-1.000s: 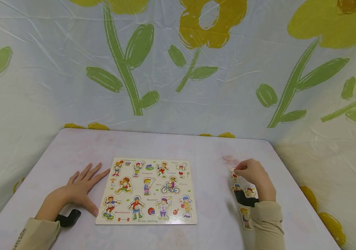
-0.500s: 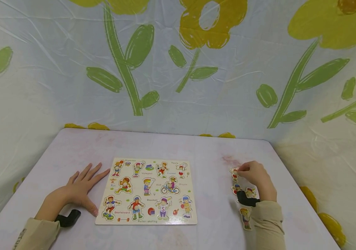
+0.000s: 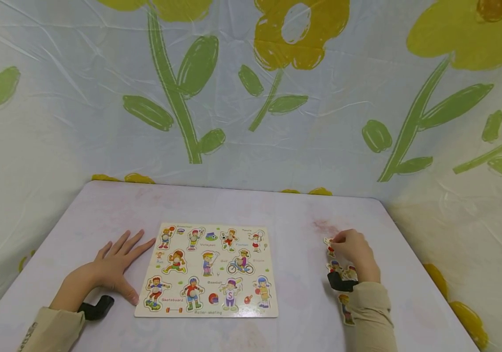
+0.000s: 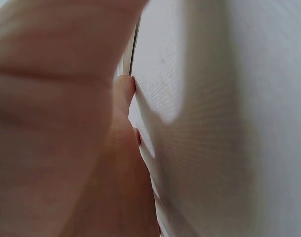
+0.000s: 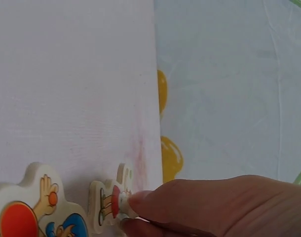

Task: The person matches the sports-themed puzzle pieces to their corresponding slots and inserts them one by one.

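Observation:
My right hand (image 3: pixel 356 249) pinches a small tennis-girl puzzle piece (image 3: pixel 330 248) between thumb and fingertips on the right side of the table. In the right wrist view that piece (image 5: pixel 108 205) shows a red-and-white outfit and stands tilted at my fingertips. My left hand (image 3: pixel 112 266) lies with fingers spread beside the wooden puzzle board (image 3: pixel 273 305). Its thumb and index fingertip are right at the board's left edge. The board carries sports figures and printed words. In the left wrist view, the palm and fingers (image 4: pixel 123 94) fill the left side, with the board's edge beyond.
Below my right hand lie more loose puzzle pieces: a blue-capped figure (image 3: pixel 334 266), a partly hidden piece (image 3: pixel 350 273) and a standing figure (image 3: pixel 346 308). A black wrist mount (image 3: pixel 342 282) overlaps them. Flowered cloth (image 3: pixel 321 122) hangs behind the table (image 3: pixel 295 210).
My right forearm has swung slightly left, and the hand has dipped a little while its fingertips stay at the tennis-girl puzzle piece. The left hand and board look unchanged.

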`<state>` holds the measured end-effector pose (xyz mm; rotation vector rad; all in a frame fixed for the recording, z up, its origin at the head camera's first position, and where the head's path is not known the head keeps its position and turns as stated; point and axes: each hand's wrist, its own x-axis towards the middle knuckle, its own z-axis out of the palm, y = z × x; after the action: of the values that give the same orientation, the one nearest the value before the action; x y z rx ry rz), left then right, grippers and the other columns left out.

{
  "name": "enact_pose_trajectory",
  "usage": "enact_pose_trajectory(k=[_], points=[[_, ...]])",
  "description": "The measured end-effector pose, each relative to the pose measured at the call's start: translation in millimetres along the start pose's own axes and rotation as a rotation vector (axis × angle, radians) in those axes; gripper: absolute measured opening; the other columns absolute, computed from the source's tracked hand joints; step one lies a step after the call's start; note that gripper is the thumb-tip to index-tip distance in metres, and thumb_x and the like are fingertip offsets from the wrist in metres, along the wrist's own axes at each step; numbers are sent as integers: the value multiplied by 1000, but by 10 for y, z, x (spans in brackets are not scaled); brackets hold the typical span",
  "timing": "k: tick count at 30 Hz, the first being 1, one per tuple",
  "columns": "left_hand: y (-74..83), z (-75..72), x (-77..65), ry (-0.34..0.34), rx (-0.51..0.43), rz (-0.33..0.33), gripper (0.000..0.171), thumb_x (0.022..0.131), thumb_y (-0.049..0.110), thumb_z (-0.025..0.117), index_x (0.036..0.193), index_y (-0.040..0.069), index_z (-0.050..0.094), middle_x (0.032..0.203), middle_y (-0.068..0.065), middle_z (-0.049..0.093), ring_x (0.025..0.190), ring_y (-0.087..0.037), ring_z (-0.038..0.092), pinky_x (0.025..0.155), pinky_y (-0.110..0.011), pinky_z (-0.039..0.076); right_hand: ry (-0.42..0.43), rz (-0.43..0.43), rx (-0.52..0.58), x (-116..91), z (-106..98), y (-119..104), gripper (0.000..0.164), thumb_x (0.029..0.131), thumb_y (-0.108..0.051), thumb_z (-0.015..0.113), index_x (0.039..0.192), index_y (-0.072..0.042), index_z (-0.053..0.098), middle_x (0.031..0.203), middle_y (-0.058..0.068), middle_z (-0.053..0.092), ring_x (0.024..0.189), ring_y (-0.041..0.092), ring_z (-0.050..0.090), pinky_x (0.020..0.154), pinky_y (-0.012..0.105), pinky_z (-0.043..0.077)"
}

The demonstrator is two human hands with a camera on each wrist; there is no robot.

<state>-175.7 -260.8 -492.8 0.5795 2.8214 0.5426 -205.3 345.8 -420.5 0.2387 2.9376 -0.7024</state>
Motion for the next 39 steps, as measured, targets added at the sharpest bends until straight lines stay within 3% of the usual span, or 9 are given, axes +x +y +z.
enact_pose_trajectory(k=[11,19,33,39], points=[[10,1,-1,2,-1,-5,144,34,82,79,158,39,19,166,-11,4,149,-43,-8,106,-77,-3,64,26,38,69,102,58,17,84,-17,73,82,-1,69,78,11,64,73,28,57,59,39,47],[7,3,-1,1,-5,-2,143,35,82,79,158,38,19,166,-11,3,148,-44,-8,106,-77,-4,51,54,65,97,110,46,18,84,-16,74,82,2,69,80,13,63,77,29,57,66,42,50],[-2,9,7,-4,1,-4,144,34,82,79,158,37,19,166,-11,2,148,-43,-9,106,-77,-3,76,25,75,82,99,18,18,83,-15,74,80,2,69,79,14,64,76,29,58,65,42,51],[-4,4,6,-2,-2,-4,145,34,82,79,158,37,19,166,-10,2,149,-42,-9,106,-76,-3,50,31,92,56,76,-25,20,87,-17,73,83,3,69,79,12,65,75,27,56,63,38,49]])
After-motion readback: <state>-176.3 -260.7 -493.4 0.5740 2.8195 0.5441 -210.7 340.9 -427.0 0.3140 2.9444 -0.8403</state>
